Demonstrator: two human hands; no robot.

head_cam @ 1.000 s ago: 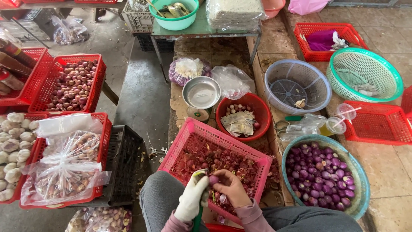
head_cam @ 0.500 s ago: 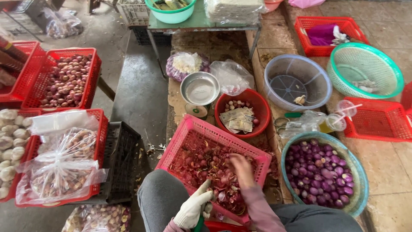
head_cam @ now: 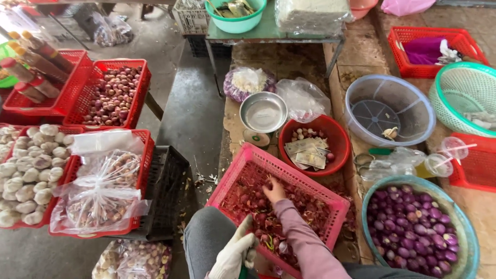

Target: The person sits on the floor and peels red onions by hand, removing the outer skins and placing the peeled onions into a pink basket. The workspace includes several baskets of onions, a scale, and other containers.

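Shallots lie under right hand fingers in pink basket.

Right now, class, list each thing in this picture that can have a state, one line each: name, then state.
right hand: bare, reaching into the pink basket
left hand: white-gloved, fingers curled; contents hidden
pink basket: partly filled with shallots and skins
teal basin: nearly full of peeled purple shallots
metal bowl: empty, upright
red bowl: holds banknotes and a few bulbs
clear basin: almost empty

To my left, a knotted clear plastic bag of shallots lies on a red basket; brown labelled bottles stand beyond.
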